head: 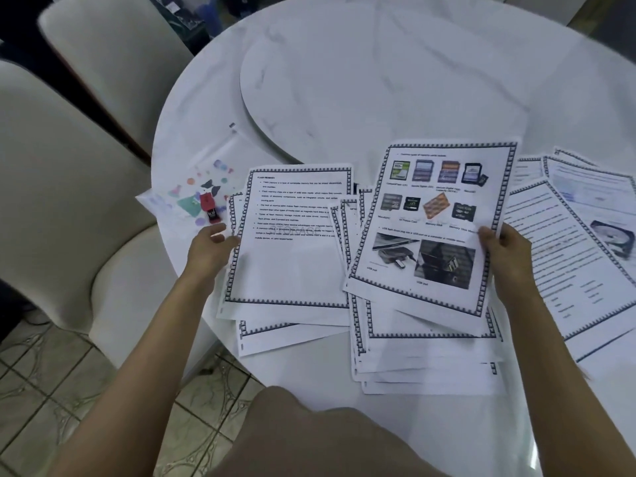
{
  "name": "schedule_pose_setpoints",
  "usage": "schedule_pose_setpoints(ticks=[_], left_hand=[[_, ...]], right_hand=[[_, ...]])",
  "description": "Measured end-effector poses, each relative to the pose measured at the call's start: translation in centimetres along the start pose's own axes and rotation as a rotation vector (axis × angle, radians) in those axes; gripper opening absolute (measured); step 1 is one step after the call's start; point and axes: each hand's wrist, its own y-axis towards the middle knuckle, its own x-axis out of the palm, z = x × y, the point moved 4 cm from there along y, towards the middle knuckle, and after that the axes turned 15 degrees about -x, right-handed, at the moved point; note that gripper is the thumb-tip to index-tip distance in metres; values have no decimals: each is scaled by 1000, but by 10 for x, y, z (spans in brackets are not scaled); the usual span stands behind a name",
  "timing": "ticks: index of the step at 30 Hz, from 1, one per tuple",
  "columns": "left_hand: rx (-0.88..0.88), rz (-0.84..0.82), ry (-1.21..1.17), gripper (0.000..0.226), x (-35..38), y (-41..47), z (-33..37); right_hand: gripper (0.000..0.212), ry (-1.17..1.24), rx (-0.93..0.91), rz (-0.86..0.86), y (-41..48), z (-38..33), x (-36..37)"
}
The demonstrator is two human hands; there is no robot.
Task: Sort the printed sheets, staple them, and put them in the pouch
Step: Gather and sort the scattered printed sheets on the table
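— Beyond the left grip (210, 246), what lies?
— Red stapler (208, 205) on the clear printed pouch (192, 166). That grip holds a text sheet (292, 263) by its left edge.
— Right grip (506, 249)?
— Pinching a photo sheet (430, 228) by its right edge, tilted, long axis pointing away. Loose piles (423, 366) between grips; bare round marble counter (378, 80) beyond.
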Motion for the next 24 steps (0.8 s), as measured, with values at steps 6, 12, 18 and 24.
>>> schedule_pose_setpoints(ticks=[6,12,18,24], left_hand=[[3,-57,-20,47,4,-4,-4],[-21,21,4,41,10,-6,-11],[27,107,113,28,7,-5,-15],[120,219,178,17,-14,-4,-19]], right_hand=[[25,-21,21,-31,-8,-1,7],[26,-7,12,-11,-9,-4,9],[24,4,16,-18,-10,-4,12],[26,-11,5,-20,-8,-4,13]])
